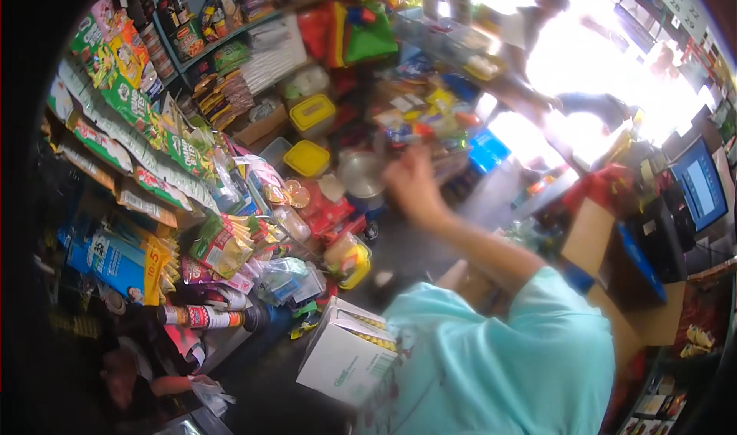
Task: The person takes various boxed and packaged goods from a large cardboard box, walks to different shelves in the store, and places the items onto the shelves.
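Note:
My right hand (411, 179), blurred, reaches out at the centre from a teal sleeve, fingers bent. It appears beside or above a round metal bowl or pan (361, 174); whether it holds anything is unclear. My left hand is out of view. A white carton (348, 357) with rows of yellow-topped items inside stands tilted against the front of the teal shirt (495, 354); what supports it is hidden. Left of the bowl are yellow-lidded tubs (307, 158) and a red plastic package (322, 207). Colourful packets (440, 101) lie beyond my hand.
Snack packets (135, 109) hang in strips at left, above stacked sachets and a sauce bottle (201, 317). Shelves (230, 37) stand behind. Another person (527, 26) is at upper right; another person's arm (173, 385) shows at lower left. Open cardboard boxes (587, 233) and a monitor (699, 184) are at right.

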`<action>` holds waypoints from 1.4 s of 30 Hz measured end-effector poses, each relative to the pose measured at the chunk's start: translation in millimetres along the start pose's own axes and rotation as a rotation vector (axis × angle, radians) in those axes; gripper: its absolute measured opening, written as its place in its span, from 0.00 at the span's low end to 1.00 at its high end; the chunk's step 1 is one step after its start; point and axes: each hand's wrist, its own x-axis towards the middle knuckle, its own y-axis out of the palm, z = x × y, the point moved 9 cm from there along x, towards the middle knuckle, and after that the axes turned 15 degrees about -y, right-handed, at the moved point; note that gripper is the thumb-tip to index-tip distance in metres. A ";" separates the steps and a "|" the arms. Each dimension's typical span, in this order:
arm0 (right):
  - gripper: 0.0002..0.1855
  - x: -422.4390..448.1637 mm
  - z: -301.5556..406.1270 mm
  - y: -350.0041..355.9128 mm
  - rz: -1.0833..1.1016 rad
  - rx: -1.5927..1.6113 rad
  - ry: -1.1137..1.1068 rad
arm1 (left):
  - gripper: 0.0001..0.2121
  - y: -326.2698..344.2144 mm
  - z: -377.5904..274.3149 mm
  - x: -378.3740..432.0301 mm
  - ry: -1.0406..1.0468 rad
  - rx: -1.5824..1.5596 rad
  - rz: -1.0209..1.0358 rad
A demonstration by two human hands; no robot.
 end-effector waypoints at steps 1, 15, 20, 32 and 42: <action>0.31 26.8 33.0 -23.3 -0.232 0.220 0.099 | 0.36 -10.9 -0.5 -3.7 0.002 -0.001 -0.038; 0.16 51.5 84.6 39.6 0.113 0.631 0.029 | 0.33 -21.2 -9.7 -11.2 0.014 0.016 0.018; 0.44 -189.5 40.3 143.1 1.020 0.397 0.505 | 0.32 -5.2 -11.6 -18.7 -0.006 0.059 0.181; 0.36 -307.3 -1.7 196.8 0.968 0.622 0.849 | 0.23 -30.7 40.9 -39.6 -0.043 -0.430 0.111; 0.27 -318.6 -33.6 227.3 1.220 0.385 1.054 | 0.31 -35.2 57.6 -25.7 -0.230 -0.533 -0.010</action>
